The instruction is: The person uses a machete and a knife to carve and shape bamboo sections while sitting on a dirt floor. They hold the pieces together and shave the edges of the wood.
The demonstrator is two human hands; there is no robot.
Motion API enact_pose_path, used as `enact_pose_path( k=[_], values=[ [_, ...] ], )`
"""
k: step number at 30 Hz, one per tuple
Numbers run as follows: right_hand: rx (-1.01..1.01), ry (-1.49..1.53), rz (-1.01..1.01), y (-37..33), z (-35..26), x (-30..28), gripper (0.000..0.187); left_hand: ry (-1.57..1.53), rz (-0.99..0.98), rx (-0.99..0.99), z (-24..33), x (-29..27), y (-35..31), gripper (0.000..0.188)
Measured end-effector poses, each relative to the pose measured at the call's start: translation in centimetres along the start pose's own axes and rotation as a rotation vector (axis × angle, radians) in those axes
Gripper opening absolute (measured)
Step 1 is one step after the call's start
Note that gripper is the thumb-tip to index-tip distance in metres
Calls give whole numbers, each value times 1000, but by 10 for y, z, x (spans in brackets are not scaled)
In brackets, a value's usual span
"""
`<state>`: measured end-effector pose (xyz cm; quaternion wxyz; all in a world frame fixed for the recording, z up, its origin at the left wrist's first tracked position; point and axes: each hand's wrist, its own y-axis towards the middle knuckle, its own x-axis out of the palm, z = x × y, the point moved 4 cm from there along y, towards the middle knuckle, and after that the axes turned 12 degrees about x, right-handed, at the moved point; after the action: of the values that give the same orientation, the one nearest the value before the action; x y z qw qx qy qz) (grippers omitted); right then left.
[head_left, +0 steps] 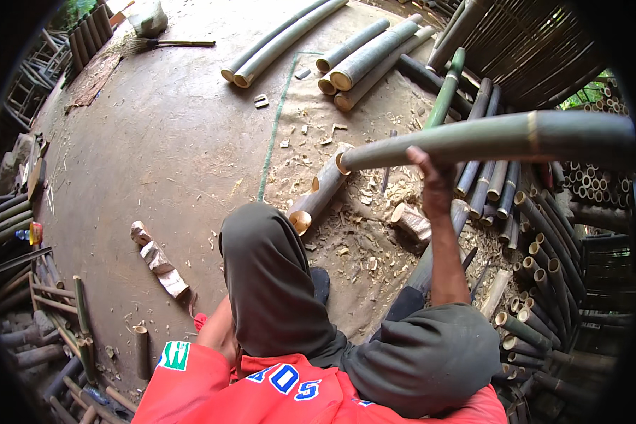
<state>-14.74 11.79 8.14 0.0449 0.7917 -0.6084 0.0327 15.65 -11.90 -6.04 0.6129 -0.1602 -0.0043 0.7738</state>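
Note:
A thick green bamboo pole (487, 139) runs from the middle of the view to the right rim. My right hand (434, 182) grips it from below, with the thumb or a finger showing on its near side. The pole's open left end overlaps a shorter bamboo piece (323, 189) with notches cut in its side, lying on the ground before my knees; whether the two touch I cannot tell. My left forearm (222, 331) goes down beside my left knee, and the left hand is hidden behind that leg.
Wood chips (360, 247) litter the ground around a short log (411, 221). Cut bamboo poles (374, 60) lie ahead, and many more bamboo tubes (544, 283) are stacked at right. A rough pale wood piece (159, 261) lies at left, with a broom (169, 43) farther off.

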Motion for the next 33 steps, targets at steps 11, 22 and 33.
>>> enact_pose_path(
  k=[11, 22, 33],
  values=[
    [29, -119, 93, -51, -35, -44, 33, 129, 58, -19, 46, 2, 2, 64],
    [202, -192, -96, -100, 150, -37, 93, 570, 31, 263, -9, 15, 46, 73],
    [258, 91, 241, -101, 137, -76, 75, 805, -13, 120, -34, 10, 52, 80]
  ],
)
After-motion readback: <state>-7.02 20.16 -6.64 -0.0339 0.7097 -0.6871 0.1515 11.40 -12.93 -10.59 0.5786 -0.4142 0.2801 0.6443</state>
